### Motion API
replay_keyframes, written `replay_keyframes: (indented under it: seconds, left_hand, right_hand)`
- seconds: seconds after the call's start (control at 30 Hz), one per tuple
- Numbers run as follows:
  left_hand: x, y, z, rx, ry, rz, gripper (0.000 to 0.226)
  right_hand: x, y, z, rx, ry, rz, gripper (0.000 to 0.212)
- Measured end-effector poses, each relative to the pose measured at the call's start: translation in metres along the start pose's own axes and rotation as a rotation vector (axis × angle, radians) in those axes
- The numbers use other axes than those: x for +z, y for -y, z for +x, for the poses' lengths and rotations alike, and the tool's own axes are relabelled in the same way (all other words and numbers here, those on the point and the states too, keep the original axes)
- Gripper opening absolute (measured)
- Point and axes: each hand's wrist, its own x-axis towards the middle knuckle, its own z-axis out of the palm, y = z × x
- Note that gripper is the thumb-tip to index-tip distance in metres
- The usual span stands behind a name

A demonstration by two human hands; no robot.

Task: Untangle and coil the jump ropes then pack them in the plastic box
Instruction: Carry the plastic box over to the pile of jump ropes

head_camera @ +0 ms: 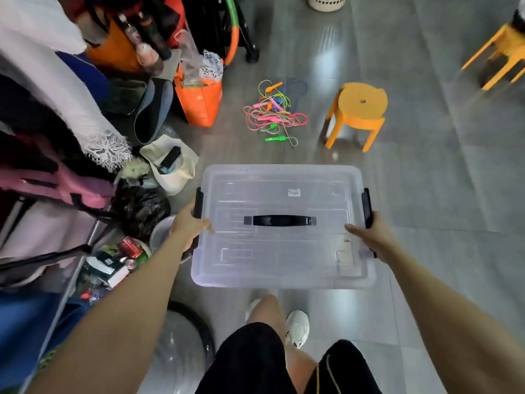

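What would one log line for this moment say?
stage: carrying | plastic box: lid on, held by left hand and right hand | jump ropes: tangled on floor, beside orange stool

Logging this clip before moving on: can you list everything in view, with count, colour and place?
Plastic box: one, clear, lid on with black handle, carried between both hands, centre.
Side latches: two, black, on the box's ends.
Jump ropes: one tangled pile, count unclear; pink, green, orange, blue; floor beyond the box.
Stools: two, orange; one right of the ropes, one at far right.
Tote bag: one, orange, left of the ropes.
Basket: one, white, top edge.
Clutter: clothes, bags, cans, mixed colours, along the left.
Shoe: one clearly seen, white, bottom centre.
Shorts: black, bottom.
Left hand: gripping the box's left end.
Right hand: gripping the right end.
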Motion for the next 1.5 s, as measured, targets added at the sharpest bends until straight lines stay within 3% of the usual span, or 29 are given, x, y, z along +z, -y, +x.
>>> replay_keyframes:
  seconds: [0.1,0.37,0.5,0.8,0.9,1.03,1.13,1.3,1.5]
  left_hand:
    - [0.011,-0.049,0.061,-0.018,-0.025,0.004,0.055]
    - [0.044,-0.194,0.237,-0.02,0.001,-0.032,0.07]
    - [0.053,-0.257,0.318,-0.031,-0.043,-0.008,0.058]
    - [0.088,-0.369,0.469,-0.114,-0.18,-0.043,0.062]
    - [0.095,-0.394,0.515,-0.156,-0.229,-0.102,0.064]
    - [0.098,-0.421,0.568,-0.151,-0.28,-0.18,0.08]
    - [0.091,-0.437,0.604,-0.16,-0.32,-0.239,0.078]
    - [0.062,-0.44,0.657,-0.233,-0.364,-0.338,0.076]
    - [0.032,-0.428,0.703,-0.294,-0.434,-0.334,0.071]
  right_hand:
    - [-0.008,0.051,0.075,-0.018,0.019,-0.021,0.049]
    - [-0.019,0.191,0.255,-0.1,0.034,0.017,0.037]
    - [-0.028,0.244,0.349,-0.12,0.027,0.003,0.046]
    - [-0.031,0.346,0.582,-0.087,0.14,-0.137,0.062]
    - [-0.025,0.369,0.678,-0.121,0.184,-0.23,0.075]
    - [-0.007,0.436,0.747,-0.114,0.231,-0.28,0.071]
    - [0.015,0.468,0.809,-0.146,0.282,-0.355,0.073]
    - [0.067,0.545,0.842,-0.182,0.316,-0.442,0.056]
    - [0.136,0.59,0.896,-0.236,0.388,-0.492,0.058]
